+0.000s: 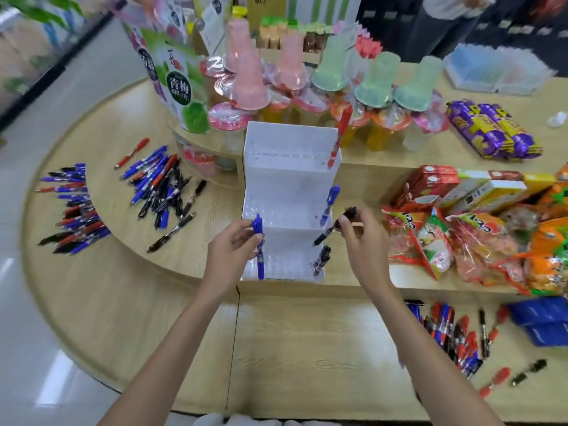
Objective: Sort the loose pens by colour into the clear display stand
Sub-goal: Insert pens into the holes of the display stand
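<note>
A: Where are our pens?
B: Our left hand pinches the blue pen, upright at the display stand's front-left; our right hand pinches the black pen, tilted over its right side.
A: Handling?
B: We judge them light, stiff, slick: hold mid-barrel.

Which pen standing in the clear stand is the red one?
The red pen on the clear display stand's top step, right edge; the blue pen stands a step lower, the black pens lowest.
</note>
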